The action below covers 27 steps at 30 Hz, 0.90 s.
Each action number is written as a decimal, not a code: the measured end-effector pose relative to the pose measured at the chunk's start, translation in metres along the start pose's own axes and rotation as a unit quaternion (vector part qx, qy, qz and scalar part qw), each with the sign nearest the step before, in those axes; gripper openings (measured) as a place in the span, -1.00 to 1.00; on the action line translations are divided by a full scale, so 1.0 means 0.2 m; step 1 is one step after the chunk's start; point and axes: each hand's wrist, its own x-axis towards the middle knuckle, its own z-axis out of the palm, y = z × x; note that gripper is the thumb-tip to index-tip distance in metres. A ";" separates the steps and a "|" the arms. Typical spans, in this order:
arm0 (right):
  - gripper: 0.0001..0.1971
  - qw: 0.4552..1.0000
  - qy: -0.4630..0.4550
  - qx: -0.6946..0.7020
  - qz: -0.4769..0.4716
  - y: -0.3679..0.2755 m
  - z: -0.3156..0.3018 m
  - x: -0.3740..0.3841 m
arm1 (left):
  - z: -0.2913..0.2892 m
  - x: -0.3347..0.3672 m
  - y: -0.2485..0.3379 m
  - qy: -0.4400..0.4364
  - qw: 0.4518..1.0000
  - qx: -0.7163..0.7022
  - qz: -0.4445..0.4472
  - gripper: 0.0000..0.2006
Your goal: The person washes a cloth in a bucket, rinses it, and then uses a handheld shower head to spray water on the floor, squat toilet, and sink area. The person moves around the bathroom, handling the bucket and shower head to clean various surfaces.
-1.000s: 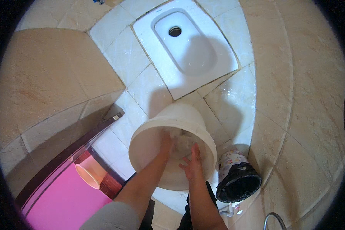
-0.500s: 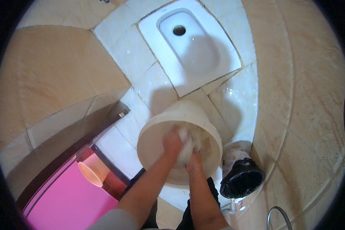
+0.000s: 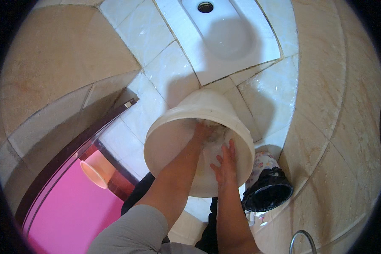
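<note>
A big cream-coloured bucket (image 3: pixel 167 146) stands on the tiled floor, its mouth facing me. My left hand (image 3: pixel 204 130) reaches deep into it, down at the bottom beside a blurred whitish mass (image 3: pixel 218 133) that may be wet cloth or sudsy water. The fingers of that hand are too dim and smeared to make out. My right hand (image 3: pixel 225 165) is inside the rim at the right, fingers spread and nothing in them, a little above the inner wall.
Beyond the bucket a white squat toilet (image 3: pixel 224 67) is set in the floor. To the right stands a patterned bin (image 3: pixel 264 163) with a black liner (image 3: pixel 269 192). An orange tub (image 3: pixel 98 169) sits by the pink surface (image 3: pixel 72 211) at left. A curved metal pipe (image 3: pixel 302 233) shows lower right.
My hands were together around a white wet-looking thing inside the bucket. The left has gone deeper toward the bottom; the right has come apart from it with fingers spread. The view has shifted.
</note>
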 end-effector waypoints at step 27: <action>-0.54 0.983 -0.024 -0.103 -0.150 -0.01 0.05 -0.08 | -0.47 -0.39 0.74 0.152 0.961 0.230 -0.001 -0.58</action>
